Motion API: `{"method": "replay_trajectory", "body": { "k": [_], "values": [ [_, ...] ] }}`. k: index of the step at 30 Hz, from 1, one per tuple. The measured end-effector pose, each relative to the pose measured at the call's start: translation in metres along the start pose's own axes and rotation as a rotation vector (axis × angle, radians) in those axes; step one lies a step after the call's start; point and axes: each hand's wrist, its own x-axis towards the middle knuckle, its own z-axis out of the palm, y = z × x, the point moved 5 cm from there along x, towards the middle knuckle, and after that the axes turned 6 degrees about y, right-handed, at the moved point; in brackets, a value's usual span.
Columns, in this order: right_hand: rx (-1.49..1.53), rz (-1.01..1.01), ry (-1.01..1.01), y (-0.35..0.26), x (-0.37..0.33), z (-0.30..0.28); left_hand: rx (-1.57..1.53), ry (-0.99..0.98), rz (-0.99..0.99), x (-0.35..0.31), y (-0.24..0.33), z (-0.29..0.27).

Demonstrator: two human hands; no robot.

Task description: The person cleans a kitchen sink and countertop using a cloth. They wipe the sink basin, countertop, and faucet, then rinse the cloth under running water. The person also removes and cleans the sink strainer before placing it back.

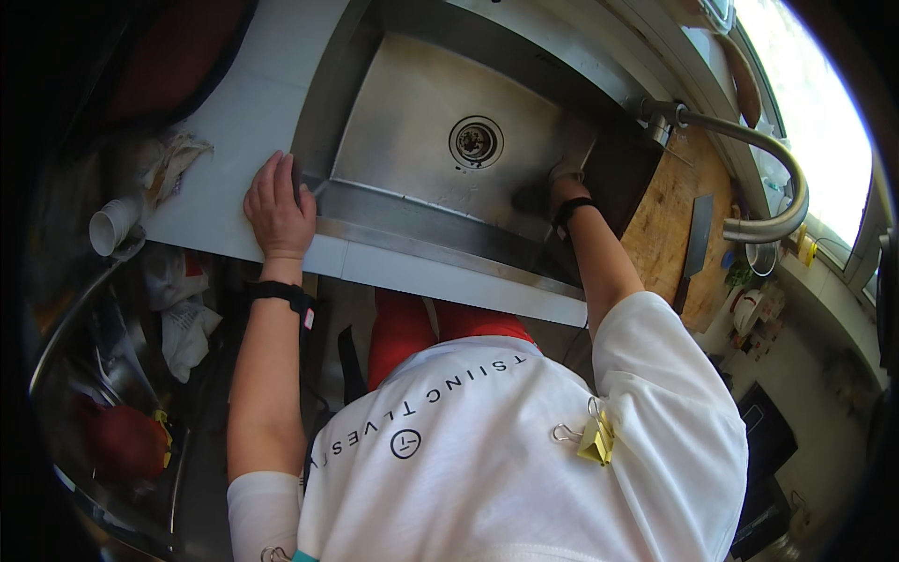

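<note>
In the head view, your left hand lies flat on the white counter, with the fingers spread and the fingertips touching the left rim of the steel sink. It holds nothing; it only leans there for support. Your right hand is down inside the basin, close to the right wall, pressed on the bottom. It seems to be closed around something dark, maybe a sponge or a cloth, but the thing is mostly hidden under the hand, so I cannot tell for sure what it is or how firmly you hold it.

The basin has no dishes in it, and the drain in the middle is open and uncovered. No water comes from the curved faucet, which is turned to the right, over the wooden board beside the sink (a dark knife-like blade lies on that board).

As a judgement: the scrubbing of the basin looks to be in its middle. The bottom around the drain is dull and shows some faint marks, and no foam is visible anywhere. The right corner is in work now; the left side, the back wall and the rinsing probably remain.

On the far left of the counter a white cup lies on its side near a crumpled rag.
</note>
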Motion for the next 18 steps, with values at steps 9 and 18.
{"method": "replay_trajectory", "body": {
  "k": [9,18],
  "values": [
    [0.305,-0.468,0.371,-0.067,-0.117,-0.027,-0.003,-0.018,-0.016,-0.001,0.000,-0.002],
    [1.307,-0.655,-0.016,-0.079,-0.132,-0.075,-0.006,-0.039,-0.036,0.001,0.002,-0.006]
  ]
}}
